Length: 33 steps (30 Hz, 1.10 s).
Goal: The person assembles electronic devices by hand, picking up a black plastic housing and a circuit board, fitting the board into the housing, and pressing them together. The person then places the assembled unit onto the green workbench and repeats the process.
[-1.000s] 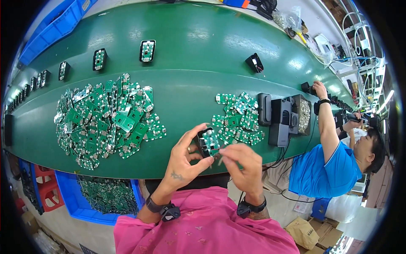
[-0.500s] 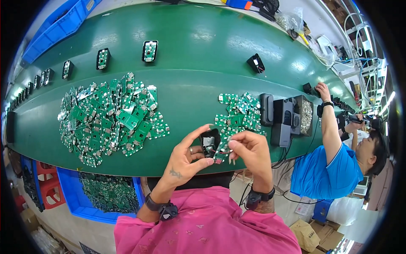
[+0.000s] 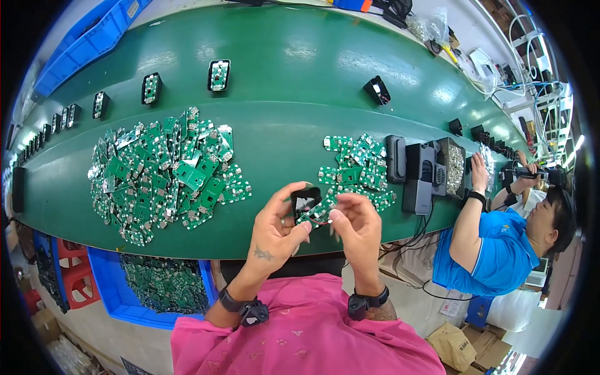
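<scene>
My left hand (image 3: 274, 230) is wrapped round a small black plastic case (image 3: 299, 195), its open side showing a pale part inside. A green circuit board (image 3: 322, 210) lies slanted across the case's mouth. The thumb of my left hand presses near the board's lower end. Fingers of my right hand (image 3: 359, 230) pinch the board's upper right end. A thin red wire runs along the board's lower edge. Just beyond my right hand is a small pile of green circuit boards (image 3: 359, 164).
A large heap of circuit boards (image 3: 162, 172) covers the table's left. Black cases with boards (image 3: 219, 75) form a row beyond it. Another case (image 3: 377, 90) stands at the far right. Dark devices (image 3: 420, 178) sit right, near a co-worker (image 3: 494, 250). A blue crate (image 3: 112, 294) stands below.
The board has turned from steep to slanted across the case, and my right hand has moved slightly left and down. The co-worker's arm has drawn back from a black case.
</scene>
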{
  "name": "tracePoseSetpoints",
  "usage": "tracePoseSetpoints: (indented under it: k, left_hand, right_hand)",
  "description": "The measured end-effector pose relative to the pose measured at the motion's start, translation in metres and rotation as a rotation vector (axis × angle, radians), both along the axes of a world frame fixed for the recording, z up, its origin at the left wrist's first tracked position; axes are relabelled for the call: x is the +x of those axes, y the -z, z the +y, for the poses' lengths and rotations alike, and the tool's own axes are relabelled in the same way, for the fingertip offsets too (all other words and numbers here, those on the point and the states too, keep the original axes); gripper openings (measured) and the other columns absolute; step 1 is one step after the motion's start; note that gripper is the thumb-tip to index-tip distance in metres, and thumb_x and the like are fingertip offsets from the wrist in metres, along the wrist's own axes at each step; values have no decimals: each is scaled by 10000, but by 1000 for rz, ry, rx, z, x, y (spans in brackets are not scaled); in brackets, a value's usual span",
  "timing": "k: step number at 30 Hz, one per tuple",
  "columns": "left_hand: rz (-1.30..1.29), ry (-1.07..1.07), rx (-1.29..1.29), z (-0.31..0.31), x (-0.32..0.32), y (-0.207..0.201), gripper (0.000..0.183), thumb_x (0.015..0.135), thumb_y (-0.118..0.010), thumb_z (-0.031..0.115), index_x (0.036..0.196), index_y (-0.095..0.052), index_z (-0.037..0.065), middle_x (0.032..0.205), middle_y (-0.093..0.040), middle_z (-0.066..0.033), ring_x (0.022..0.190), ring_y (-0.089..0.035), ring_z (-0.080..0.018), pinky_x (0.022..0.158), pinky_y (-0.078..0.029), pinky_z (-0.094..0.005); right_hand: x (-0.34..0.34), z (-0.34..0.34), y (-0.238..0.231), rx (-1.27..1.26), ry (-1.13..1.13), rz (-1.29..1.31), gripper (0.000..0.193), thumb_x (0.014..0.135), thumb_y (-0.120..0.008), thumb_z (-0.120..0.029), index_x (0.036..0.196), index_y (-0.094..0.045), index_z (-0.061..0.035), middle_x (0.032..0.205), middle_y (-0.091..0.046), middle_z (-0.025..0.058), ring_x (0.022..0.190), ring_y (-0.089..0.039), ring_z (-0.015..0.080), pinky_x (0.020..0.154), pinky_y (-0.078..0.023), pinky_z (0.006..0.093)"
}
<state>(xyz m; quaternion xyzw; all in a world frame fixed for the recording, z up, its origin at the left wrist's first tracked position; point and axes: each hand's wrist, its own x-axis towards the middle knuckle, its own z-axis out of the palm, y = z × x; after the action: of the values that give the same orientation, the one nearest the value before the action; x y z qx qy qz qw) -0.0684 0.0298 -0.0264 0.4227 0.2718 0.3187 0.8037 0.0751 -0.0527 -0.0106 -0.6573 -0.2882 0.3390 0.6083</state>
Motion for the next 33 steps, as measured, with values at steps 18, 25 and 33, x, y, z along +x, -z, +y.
tracePoseSetpoints:
  k: [18,25,33]
  left_hand:
    - [218,-190,313,-16,-2,-17,574,795,-645,-92,1347,-581,50,1055,-681,-58,671,-574,-39,562,-496,-203]
    - [292,-7,592,2,-14,-39,617,746,-639,-78,1330,-604,117,970,-674,-85,641,-596,-108,552,-502,-240]
    - [323,14,735,3,-17,-41,587,701,-636,-70,1265,-648,91,1014,-697,-84,677,-621,-91,550,-510,-218]
  right_hand:
    - [-14,-11,-25,13,-132,-643,55,887,-654,-12,857,-651,34,673,-627,80,530,-571,135,475,-420,280]
    - [14,-3,-59,-69,-571,-685,65,824,-687,-43,804,-647,4,636,-587,100,500,-560,209,471,-403,323]
    - [18,0,-62,-77,-675,-711,57,803,-684,-41,797,-643,-3,633,-594,108,504,-569,246,477,-420,350]
